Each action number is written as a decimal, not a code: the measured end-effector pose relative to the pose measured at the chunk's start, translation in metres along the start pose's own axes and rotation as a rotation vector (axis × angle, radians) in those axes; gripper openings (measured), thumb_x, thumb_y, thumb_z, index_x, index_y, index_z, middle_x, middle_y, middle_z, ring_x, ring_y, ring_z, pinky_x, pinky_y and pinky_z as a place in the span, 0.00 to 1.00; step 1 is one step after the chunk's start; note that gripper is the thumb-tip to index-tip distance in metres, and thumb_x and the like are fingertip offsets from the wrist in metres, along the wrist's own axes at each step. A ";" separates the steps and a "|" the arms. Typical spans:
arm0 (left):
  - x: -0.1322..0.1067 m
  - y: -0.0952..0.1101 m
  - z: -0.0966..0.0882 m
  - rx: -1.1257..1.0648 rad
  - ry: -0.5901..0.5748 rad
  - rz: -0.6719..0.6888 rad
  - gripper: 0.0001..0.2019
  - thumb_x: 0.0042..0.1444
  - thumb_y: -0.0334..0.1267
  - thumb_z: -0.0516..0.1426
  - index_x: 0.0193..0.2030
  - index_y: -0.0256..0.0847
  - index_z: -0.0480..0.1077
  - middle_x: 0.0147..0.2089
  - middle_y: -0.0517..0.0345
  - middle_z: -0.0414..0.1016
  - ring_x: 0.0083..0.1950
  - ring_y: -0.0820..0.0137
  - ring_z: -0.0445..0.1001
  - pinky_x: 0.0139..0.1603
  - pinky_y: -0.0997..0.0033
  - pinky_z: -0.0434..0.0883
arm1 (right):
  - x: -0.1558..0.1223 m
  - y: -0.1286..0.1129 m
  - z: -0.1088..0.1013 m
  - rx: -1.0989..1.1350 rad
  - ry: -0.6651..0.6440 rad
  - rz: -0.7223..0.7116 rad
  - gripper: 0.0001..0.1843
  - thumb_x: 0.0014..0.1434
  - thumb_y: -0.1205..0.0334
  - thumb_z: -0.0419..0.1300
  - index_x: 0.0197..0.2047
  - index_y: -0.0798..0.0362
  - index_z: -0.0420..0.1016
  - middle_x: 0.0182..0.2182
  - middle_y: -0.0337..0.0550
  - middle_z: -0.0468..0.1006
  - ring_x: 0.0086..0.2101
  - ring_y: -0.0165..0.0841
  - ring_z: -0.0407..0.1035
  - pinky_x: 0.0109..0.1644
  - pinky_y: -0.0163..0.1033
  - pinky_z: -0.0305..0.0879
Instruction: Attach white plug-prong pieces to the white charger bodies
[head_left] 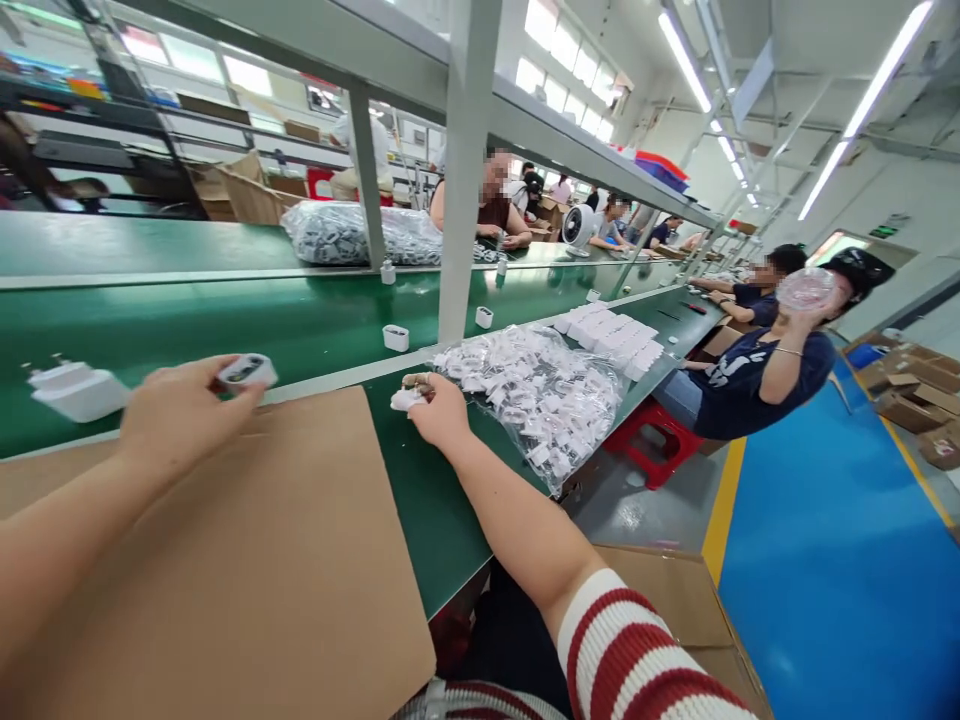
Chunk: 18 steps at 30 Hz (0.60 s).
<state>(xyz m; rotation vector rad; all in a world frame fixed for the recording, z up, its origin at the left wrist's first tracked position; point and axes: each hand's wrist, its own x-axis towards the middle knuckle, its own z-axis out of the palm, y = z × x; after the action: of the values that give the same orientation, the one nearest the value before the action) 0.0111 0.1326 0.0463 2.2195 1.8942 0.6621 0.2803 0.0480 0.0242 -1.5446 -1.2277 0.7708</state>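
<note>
Green bench [431, 500], with its left part under a brown cardboard sheet [285, 560]; we judge the sheet serves as a working pad. Our left hand [184, 410] holds a white housing [259, 372] over the sheet's far edge, thumb and fingers closed on its sides, which leaves the dark-looking open end unobstructed. Our right hand [442, 410] is just beyond the sheet's far right corner, thumb and fingers pinched on a small white piece [407, 400]; its exact form is unclear.

The clear bag [540, 390] of white parts spans from the bench's far edge to its near edge, presumably placed for easy right-hand reach. Beyond the far edge, white plugs [396, 338] stand spaced on the green belt [322, 330], perhaps for separate pick-up.

Pose: left forearm enters from the lower left, palm largely down; right forearm slants up-left from a striped sleeve [637, 650], wrist slightly bent.
</note>
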 end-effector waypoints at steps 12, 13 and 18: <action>-0.122 0.020 0.019 -0.473 -0.131 0.194 0.32 0.57 0.65 0.60 0.60 0.44 0.75 0.57 0.46 0.81 0.59 0.48 0.76 0.62 0.49 0.71 | -0.022 -0.024 0.014 0.437 -0.308 0.096 0.22 0.40 0.54 0.78 0.40 0.52 0.85 0.41 0.44 0.87 0.42 0.36 0.79 0.48 0.40 0.77; -0.121 0.018 0.021 -0.502 -0.140 0.179 0.31 0.56 0.66 0.61 0.56 0.43 0.76 0.55 0.46 0.82 0.57 0.49 0.76 0.59 0.50 0.72 | -0.026 -0.026 0.016 0.376 -0.292 0.051 0.21 0.41 0.54 0.77 0.40 0.52 0.86 0.40 0.43 0.86 0.40 0.35 0.78 0.46 0.40 0.76; -0.114 0.014 0.022 -0.566 -0.173 0.224 0.25 0.61 0.64 0.57 0.43 0.43 0.79 0.44 0.49 0.82 0.48 0.54 0.76 0.50 0.55 0.71 | -0.043 -0.037 0.022 0.150 -0.241 -0.118 0.19 0.47 0.53 0.75 0.43 0.49 0.87 0.35 0.40 0.84 0.32 0.32 0.71 0.35 0.38 0.71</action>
<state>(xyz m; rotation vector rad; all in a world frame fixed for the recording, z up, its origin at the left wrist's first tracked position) 0.0213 0.0237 0.0058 2.0387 1.1927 0.8749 0.2363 0.0142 0.0486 -1.2729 -1.3891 0.9694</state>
